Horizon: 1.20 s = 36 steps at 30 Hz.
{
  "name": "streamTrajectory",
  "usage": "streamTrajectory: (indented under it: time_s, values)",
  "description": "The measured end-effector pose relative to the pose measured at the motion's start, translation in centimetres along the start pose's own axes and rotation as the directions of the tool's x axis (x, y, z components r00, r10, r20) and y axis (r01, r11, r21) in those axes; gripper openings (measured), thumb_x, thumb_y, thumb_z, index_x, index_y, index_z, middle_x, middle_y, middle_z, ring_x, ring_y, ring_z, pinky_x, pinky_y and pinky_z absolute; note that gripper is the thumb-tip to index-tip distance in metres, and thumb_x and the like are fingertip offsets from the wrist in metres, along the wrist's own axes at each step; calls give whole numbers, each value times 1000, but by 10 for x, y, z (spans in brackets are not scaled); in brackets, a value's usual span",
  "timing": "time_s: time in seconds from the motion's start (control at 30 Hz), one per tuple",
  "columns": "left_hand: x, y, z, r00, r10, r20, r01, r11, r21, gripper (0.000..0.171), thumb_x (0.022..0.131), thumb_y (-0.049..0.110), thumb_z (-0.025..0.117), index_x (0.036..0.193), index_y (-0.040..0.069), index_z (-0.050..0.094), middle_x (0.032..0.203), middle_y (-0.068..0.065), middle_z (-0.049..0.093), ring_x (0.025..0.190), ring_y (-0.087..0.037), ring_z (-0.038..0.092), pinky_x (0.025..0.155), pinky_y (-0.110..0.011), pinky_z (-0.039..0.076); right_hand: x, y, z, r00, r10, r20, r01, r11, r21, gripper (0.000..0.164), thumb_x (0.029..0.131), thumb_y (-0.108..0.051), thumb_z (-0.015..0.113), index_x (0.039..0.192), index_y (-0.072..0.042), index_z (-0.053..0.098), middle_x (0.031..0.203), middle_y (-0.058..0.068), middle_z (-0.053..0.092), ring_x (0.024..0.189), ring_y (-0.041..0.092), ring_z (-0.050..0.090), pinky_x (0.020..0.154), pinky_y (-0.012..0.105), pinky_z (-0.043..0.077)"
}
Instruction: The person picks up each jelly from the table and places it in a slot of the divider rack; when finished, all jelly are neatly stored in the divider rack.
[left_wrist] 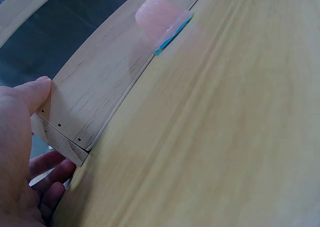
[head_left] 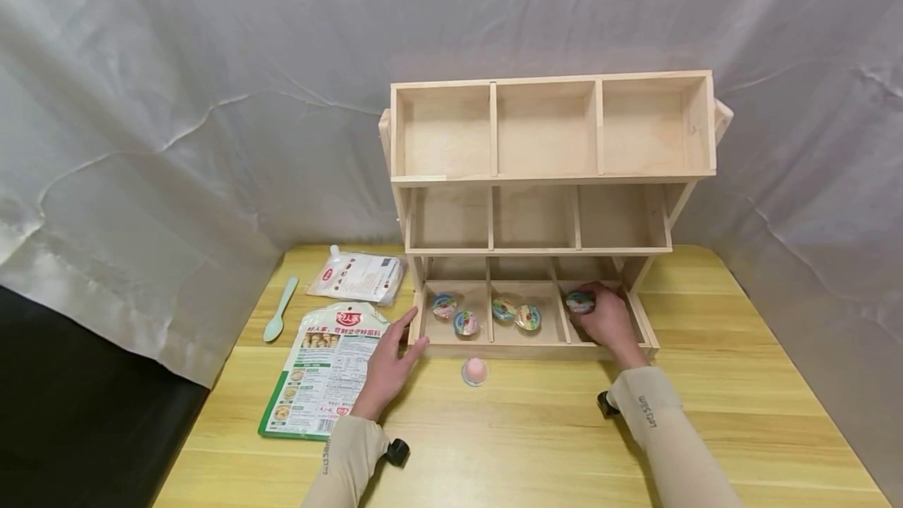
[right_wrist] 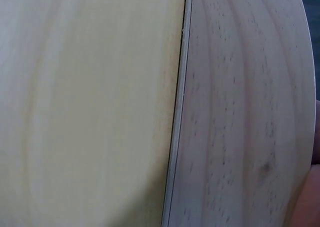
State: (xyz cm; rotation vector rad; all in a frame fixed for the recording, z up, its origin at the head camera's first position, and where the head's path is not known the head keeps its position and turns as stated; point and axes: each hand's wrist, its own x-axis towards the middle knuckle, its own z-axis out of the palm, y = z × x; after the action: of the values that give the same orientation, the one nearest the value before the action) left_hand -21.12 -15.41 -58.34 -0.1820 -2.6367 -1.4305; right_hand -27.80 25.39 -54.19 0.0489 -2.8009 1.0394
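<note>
My right hand reaches into the bottom-right compartment of a three-tier wooden shelf and pinches a small jelly cup, its printed lid facing up. In the right wrist view the front board hides most of that hand. At the shelf's front-left corner, my left hand grips the wood, thumb on the front board and fingers along the side. A pink jelly cup stands lid-down on the table just before the shelf. Two jelly cups lie in the bottom-left compartment, two more in the bottom-middle one.
Left of the shelf lie a green-and-white printed food packet, a clear spouted pouch and a pale green spoon. The shelf's upper two tiers have three compartments each. Grey curtains hang behind the wooden table.
</note>
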Motion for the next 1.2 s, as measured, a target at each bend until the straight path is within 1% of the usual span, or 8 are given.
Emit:
streamTrajectory:
  time_s: [0.2, 0.43, 0.6, 0.7, 0.83, 0.93, 1.0, 1.2]
  values:
    - [0, 0, 0, 1000, 1, 3, -1, 1000, 2, 65, 101, 43, 66, 159, 28, 42, 156, -15, 50, 140, -37, 50, 117, -59, 37, 0, -1, -1, 1000, 6, -12, -6, 1000, -16, 50, 82, -10, 82, 125, 3, 63, 119, 32, 68, 110, 52, 64, 95, 64, 50]
    - [1, 0, 0, 1000, 11, -4, -11, 1000, 5, 65, 101, 43, 65, 159, 27, 42, 156, -15, 51, 141, -37, 50, 118, -59, 37, 0, -2, 0, 1000, 4, -24, -5, 999, -31, 53, 79, -12, 84, 125, 4, 63, 117, 31, 69, 108, 52, 65, 93, 64, 51]
    - [0, 1, 0, 1000, 1, 3, -1, 1000, -3, 65, 101, 43, 65, 160, 27, 41, 157, -15, 49, 141, -38, 49, 118, -61, 36, -1, -2, 0, 1000, -7, -24, 6, 999, -34, 54, 80, -14, 85, 125, 5, 63, 117, 32, 69, 107, 51, 65, 93, 63, 51]
    - [-1, 1, 0, 1000, -4, 2, 4, 1000, -9, 66, 101, 43, 66, 160, 28, 41, 156, -15, 50, 140, -38, 51, 118, -60, 37, -1, -2, -2, 999, -29, -35, 28, 999, -40, 53, 79, -13, 85, 124, 6, 63, 116, 32, 69, 106, 51, 64, 93, 63, 50]
    - [-1, 0, 1, 1000, -4, 0, 4, 1000, -6, 66, 101, 44, 65, 160, 28, 41, 155, -15, 51, 137, -37, 53, 116, -60, 38, -4, -5, -6, 992, -89, -89, 84, 995, -61, 54, 76, -12, 88, 120, 9, 65, 114, 34, 68, 106, 53, 62, 94, 65, 49]
    - [-1, -1, 0, 1000, -16, 9, 16, 1000, -10, 65, 101, 46, 64, 160, 30, 40, 156, -13, 50, 136, -36, 53, 116, -60, 38, -7, -10, -10, 987, -102, -124, 93, 993, -76, 58, 75, -13, 90, 122, 10, 66, 117, 36, 66, 109, 55, 59, 95, 66, 47]
    - [-1, 0, -1, 1000, -25, 14, 25, 1000, -11, 65, 101, 47, 64, 160, 32, 40, 157, -13, 50, 138, -36, 52, 117, -60, 37, -10, -17, -13, 988, -91, -124, 83, 994, -71, 59, 78, -15, 89, 126, 10, 65, 120, 36, 65, 111, 55, 58, 96, 66, 46]
    - [-2, 0, -1, 999, -32, 16, 32, 999, -7, 65, 101, 48, 64, 159, 33, 40, 159, -12, 47, 144, -37, 46, 119, -62, 33, -20, -44, -17, 995, -83, -63, 85, 996, 30, 49, 88, -15, 82, 128, 8, 65, 122, 32, 66, 114, 50, 59, 96, 63, 48]
